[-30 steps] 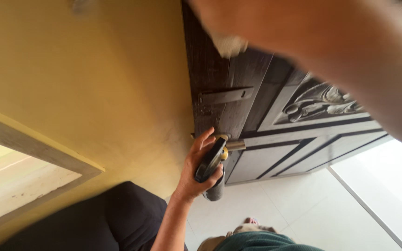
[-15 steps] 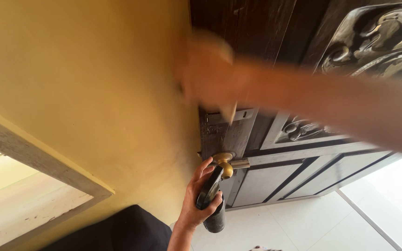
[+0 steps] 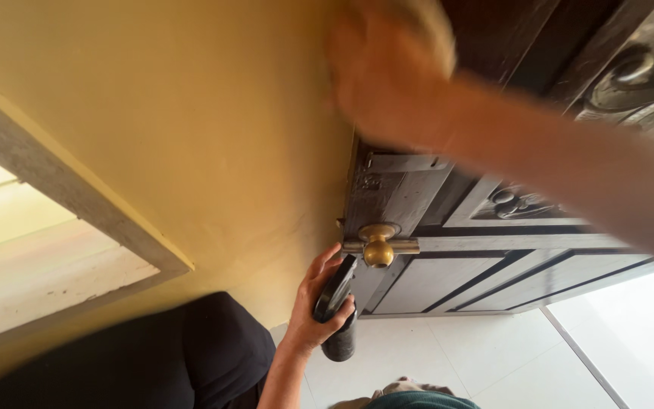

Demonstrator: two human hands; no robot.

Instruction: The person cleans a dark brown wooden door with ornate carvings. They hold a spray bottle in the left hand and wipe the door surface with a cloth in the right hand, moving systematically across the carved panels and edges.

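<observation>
Head view, read left to right. At 9 o'clock, a grey window frame [image 3: 77, 201] set in the yellow wall [image 3: 213, 129]. At 7 o'clock, a dark cushioned seat [image 3: 153, 356] against the wall's foot. Just below centre, toward 6 o'clock, the left hand [image 3: 313, 307], fingers [image 3: 341, 309] curled closed around a dark bottle [image 3: 337, 303], which stands nearly upright just beside the lower edge of the dark carved door [image 3: 448, 280]. At about 1 o'clock from that hand, near but apart from it, the brass door knob [image 3: 378, 250] with its metal latch bar [image 3: 399, 245]. At 12 o'clock, the right hand [image 3: 387, 72], blurred, laid against the door's edge where it meets the wall; how far its fingers are open cannot be told. At 5 o'clock, the white tiled floor [image 3: 539, 363].
</observation>
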